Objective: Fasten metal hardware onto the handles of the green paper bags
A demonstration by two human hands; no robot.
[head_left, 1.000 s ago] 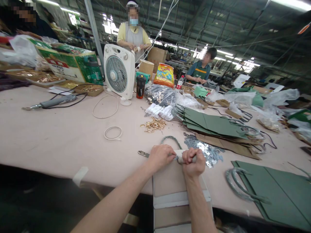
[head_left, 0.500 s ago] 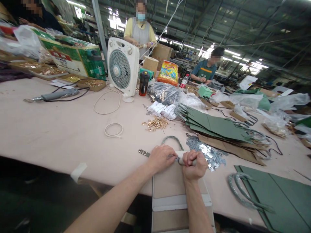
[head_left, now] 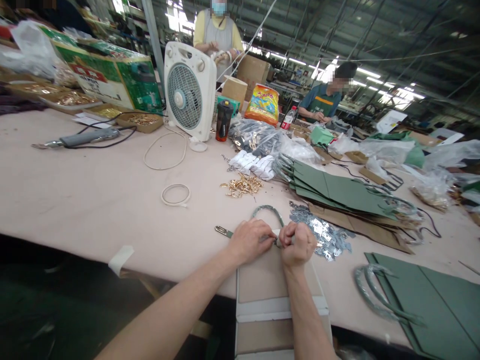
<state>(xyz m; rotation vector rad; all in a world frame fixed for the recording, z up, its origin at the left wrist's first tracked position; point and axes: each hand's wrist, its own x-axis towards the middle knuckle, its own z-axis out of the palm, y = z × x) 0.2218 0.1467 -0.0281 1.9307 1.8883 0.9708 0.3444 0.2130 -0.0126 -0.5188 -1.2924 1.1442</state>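
At a pink worktable [head_left: 93, 200], hands [head_left: 298, 245], factory hall [head_left: 337, 30]

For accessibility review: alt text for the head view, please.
Left hand and right hand meet at a grey-green rope handle above a flat tan bag, beside scattered silver metal clips on a pale worktable.

The right hand [head_left: 298, 245] has curled over, hiding the white wrap on the handle [head_left: 267, 210]

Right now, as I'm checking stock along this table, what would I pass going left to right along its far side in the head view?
Green-printed cardboard box, white box fan, black tumbler, orange printed snack bag, plastic drink bottle
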